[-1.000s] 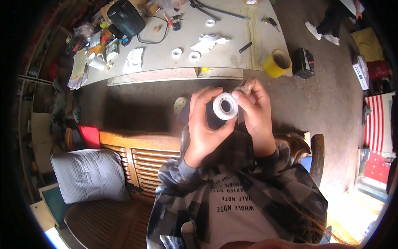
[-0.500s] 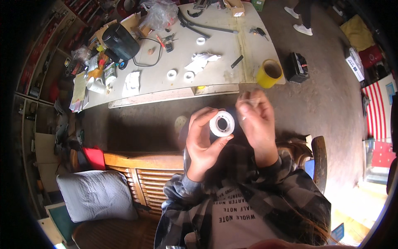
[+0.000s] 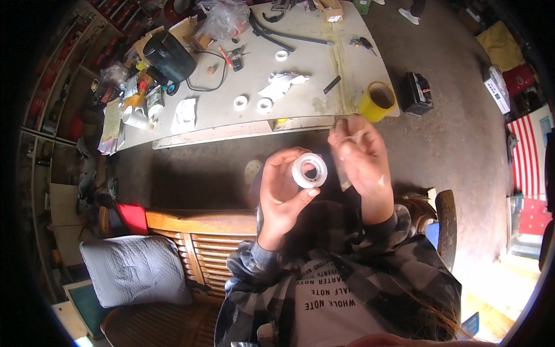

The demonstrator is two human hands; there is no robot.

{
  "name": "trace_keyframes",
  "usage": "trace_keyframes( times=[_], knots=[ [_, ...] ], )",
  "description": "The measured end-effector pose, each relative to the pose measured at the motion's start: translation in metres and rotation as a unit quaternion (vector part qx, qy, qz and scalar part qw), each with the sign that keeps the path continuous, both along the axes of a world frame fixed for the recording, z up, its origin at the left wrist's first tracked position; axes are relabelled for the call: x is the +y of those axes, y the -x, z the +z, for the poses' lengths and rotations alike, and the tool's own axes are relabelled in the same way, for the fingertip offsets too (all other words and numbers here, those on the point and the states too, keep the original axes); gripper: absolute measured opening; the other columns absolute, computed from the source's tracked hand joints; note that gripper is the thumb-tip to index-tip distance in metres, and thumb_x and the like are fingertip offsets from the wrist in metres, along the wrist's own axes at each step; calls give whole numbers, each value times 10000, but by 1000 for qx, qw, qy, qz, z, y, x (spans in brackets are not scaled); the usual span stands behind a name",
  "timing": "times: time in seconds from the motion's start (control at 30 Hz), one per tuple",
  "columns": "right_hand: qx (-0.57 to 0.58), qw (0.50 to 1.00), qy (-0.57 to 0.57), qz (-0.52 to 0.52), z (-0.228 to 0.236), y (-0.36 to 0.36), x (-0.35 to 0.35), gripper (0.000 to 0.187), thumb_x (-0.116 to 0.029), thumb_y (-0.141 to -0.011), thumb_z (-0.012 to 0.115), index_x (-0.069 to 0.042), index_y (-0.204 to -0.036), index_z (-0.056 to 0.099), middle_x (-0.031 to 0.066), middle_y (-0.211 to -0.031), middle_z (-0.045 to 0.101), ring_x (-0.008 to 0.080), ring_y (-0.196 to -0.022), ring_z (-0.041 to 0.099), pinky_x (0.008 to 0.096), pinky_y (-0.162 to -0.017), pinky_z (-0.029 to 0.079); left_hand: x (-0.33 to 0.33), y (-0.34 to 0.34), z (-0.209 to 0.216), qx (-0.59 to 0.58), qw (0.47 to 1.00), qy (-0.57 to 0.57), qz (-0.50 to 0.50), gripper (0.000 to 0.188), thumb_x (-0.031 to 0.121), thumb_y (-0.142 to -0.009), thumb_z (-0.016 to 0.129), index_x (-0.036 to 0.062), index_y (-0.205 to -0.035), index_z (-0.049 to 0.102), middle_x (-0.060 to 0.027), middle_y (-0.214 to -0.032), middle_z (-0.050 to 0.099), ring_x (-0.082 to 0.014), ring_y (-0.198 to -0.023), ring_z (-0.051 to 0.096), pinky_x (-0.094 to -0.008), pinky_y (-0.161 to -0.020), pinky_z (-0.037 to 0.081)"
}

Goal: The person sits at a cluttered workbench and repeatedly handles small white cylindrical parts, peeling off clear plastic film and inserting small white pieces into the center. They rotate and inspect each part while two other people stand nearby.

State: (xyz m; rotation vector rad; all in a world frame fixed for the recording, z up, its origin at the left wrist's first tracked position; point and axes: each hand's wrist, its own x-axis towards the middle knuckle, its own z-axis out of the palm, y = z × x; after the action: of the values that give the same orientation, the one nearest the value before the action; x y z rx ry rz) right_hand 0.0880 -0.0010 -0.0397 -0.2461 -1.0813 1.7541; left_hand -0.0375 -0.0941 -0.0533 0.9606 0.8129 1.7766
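Note:
My left hand point(image 3: 276, 194) grips a white roll of tape point(image 3: 300, 176) by its edge, fingers behind and thumb at the lower rim. The roll's round hole faces up toward me, in front of my chest. To its right, my right hand point(image 3: 367, 165) is raised with the fingers bent together, apart from the roll. Something thin and pale shows at its fingertips, too blurred to name. Beyond my right hand, a big yellow tape roll point(image 3: 370, 109) stands at the table corner. Small white rolls, among them one white tape roll point(image 3: 240, 103), lie on the tabletop.
The table point(image 3: 219, 118) ahead holds a black kettle point(image 3: 169, 56), crumpled white paper point(image 3: 283, 84), a dark hose point(image 3: 298, 39) and a plastic bag point(image 3: 222, 20). A black battery point(image 3: 417, 94) stands on the floor. A wooden bench point(image 3: 202, 222) with a grey cushion point(image 3: 136, 272) is at left.
My right hand has moved slightly up and away from the roll. The roll in my left hand has tilted a little. At the top right, a person's feet have shifted.

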Motion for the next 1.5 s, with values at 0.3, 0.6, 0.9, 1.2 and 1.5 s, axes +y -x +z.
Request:
trace_keyframes(
  times=[0.3,0.6,0.9,1.2,1.5],
  knots=[
    [-67,998,-15,-12,4,-2,-2,243,56,-786,636,-87,-827,444,-31,-804,455,28,-750,458,184,-671,393,-4,3,-6,-33,998,13,-55,580,73,-731,756,-21,-1204,434,-128,-1163,541,-204,-1092,527,-346,-967,409],
    [-74,997,3,15,4,-2,0,244,38,-777,665,-68,-828,451,-22,-812,479,45,-775,501,192,-687,424,-4,1,-8,-36,998,27,-48,590,104,-732,764,-22,-1206,436,-119,-1129,562,-201,-1058,556,-335,-942,433],
    [-99,994,34,-41,3,-7,-3,258,22,-785,676,-85,-817,443,-45,-808,490,24,-777,481,185,-699,408,-3,1,-1,-9,1000,15,-18,555,76,-726,761,-1,-1181,453,-117,-1144,542,-193,-1064,532,-333,-953,410],
    [-170,985,-37,-17,9,-10,0,245,43,-768,675,-65,-795,456,-45,-789,430,24,-758,440,178,-673,378,-6,6,-4,-17,999,18,-40,517,3,-732,721,3,-1174,452,-107,-1158,513,-197,-1123,477,-339,-975,366],
    [-297,935,-181,-72,6,-9,-2,204,27,-709,667,-43,-773,487,-13,-746,476,71,-724,457,216,-682,382,-11,3,1,-30,998,31,-49,526,-6,-725,727,-9,-1175,455,-104,-1163,514,-201,-1131,482,-344,-986,363]
  ],
)
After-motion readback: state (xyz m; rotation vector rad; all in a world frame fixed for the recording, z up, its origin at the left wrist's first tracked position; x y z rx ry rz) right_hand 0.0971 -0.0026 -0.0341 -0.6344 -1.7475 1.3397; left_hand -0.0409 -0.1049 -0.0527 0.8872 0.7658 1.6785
